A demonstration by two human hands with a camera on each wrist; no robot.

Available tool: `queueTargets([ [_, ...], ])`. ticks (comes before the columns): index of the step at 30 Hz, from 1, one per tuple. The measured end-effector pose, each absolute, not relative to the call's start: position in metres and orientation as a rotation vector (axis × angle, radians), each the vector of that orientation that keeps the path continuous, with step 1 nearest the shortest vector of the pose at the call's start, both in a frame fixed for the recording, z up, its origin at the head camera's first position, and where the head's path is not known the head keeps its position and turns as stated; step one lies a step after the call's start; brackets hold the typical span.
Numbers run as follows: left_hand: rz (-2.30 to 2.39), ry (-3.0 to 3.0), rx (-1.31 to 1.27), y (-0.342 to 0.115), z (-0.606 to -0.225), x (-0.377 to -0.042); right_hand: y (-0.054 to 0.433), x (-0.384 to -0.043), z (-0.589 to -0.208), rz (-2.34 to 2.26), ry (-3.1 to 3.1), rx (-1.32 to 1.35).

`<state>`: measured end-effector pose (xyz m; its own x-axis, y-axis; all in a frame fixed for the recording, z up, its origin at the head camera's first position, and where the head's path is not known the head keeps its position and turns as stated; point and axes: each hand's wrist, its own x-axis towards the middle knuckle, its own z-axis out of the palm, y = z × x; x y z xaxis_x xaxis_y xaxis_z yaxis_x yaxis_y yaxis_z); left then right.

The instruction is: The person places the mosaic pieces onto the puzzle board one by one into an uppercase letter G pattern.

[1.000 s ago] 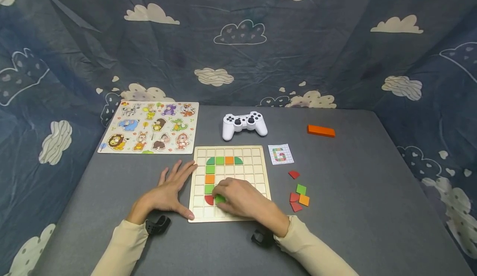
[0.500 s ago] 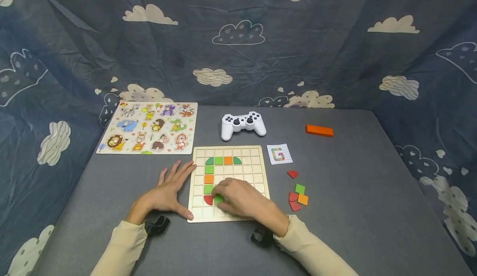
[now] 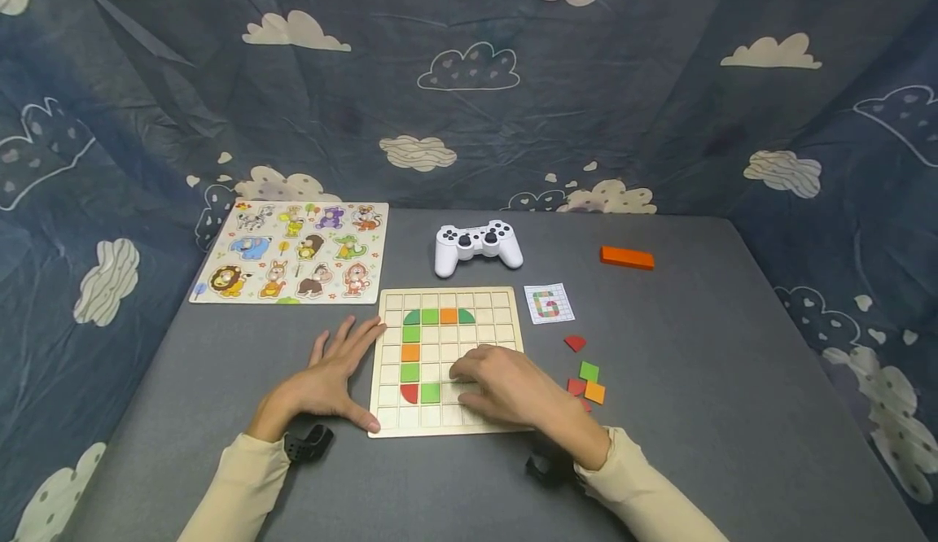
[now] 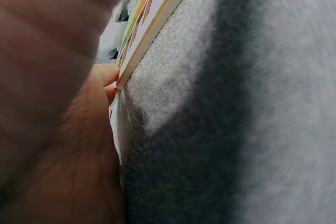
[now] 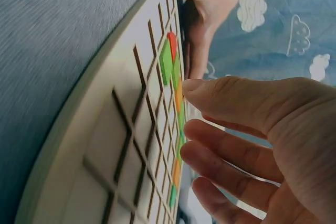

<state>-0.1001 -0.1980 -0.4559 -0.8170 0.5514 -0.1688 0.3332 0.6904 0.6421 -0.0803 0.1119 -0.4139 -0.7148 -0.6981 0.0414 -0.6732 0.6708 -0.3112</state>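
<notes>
A wooden grid board [image 3: 506, 308] lies on the table, with green, orange and red tiles set in a C-like line. At the line's lower end, a green square tile [image 3: 430, 393] sits beside a red quarter-round tile [image 3: 409, 394]. My left hand [image 3: 330, 375] spreads along the board's left edge, thumb at the lower corner and fingertips at the upper side. Over the board's lower right hovers my right hand [image 3: 516, 387], fingers loosely bent and apart from the thumb. In the right wrist view nothing lies between the right hand's fingers [image 5: 226, 145].
Right of the board lie a small pattern card [image 3: 549, 304], a red quarter-round piece [image 3: 575, 343] and loose tiles [image 3: 589, 371]. Behind stand a white game controller [image 3: 479, 246] and an orange block [image 3: 627, 257]. An animal puzzle board [image 3: 289, 251] lies at the back left.
My right hand has let go of the green square tile and moved right, uncovering it in its cell. My left hand stays at the board's edge.
</notes>
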Motion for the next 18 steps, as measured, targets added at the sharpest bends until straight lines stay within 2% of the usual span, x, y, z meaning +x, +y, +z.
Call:
queueTargets([
  [18, 0.87, 2.556, 0.71, -0.199, -0.458, -0.101, 0.185, -0.072, -0.403, -0.505, 2.983, -1.031],
])
